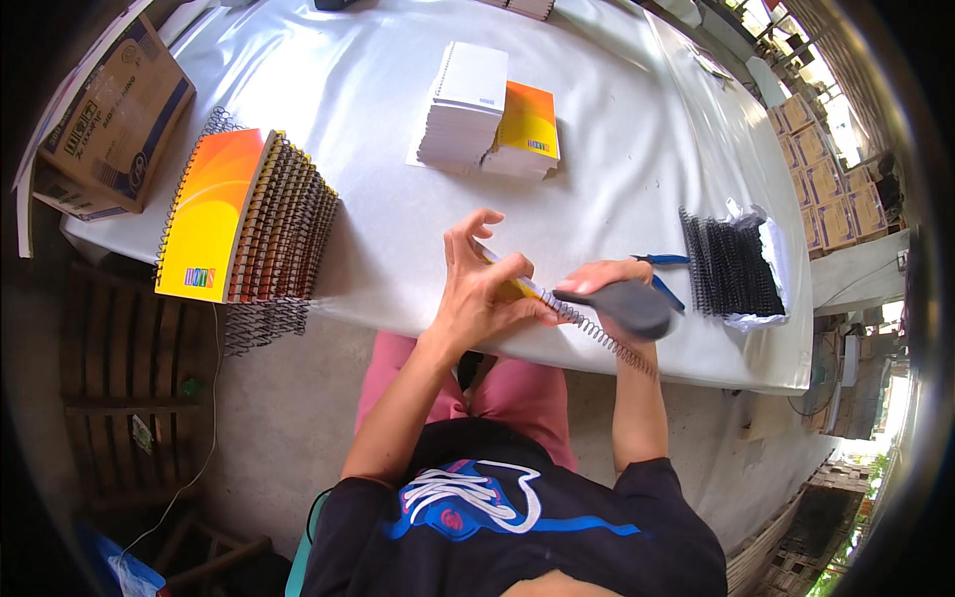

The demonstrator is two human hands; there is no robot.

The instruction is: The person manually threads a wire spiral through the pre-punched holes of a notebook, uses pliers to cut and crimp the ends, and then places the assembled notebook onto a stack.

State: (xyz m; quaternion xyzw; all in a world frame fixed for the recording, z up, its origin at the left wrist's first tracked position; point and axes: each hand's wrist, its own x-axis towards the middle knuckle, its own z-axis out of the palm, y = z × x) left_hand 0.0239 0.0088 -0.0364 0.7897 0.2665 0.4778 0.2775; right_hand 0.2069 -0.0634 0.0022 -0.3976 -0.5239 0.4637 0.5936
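A notebook (527, 289) is held at the near edge of the bench (617, 119), seen nearly edge-on, with the grip of the left hand (476, 294) closed around it: thumb and forefinger are pressed near its bound edge, while the other fingers are raised and curled behind. From that edge a dark spiral coil (609, 343) is trailed toward the near right, past the right wrist. A dark, rounded tool (632, 308), partly blurred, is grasped by the right hand (607, 273), its narrow end brought close to the coil; whether the two are touching cannot be told. Just beyond the right hand, blue-handled pliers (668, 260) are laid, with a bundle of black coils (726, 264) farther right. At the left, coil-bound notebooks (209, 214) are stacked, and at the far middle, white page blocks (473, 75) are piled beside an orange-and-yellow cover (529, 114).
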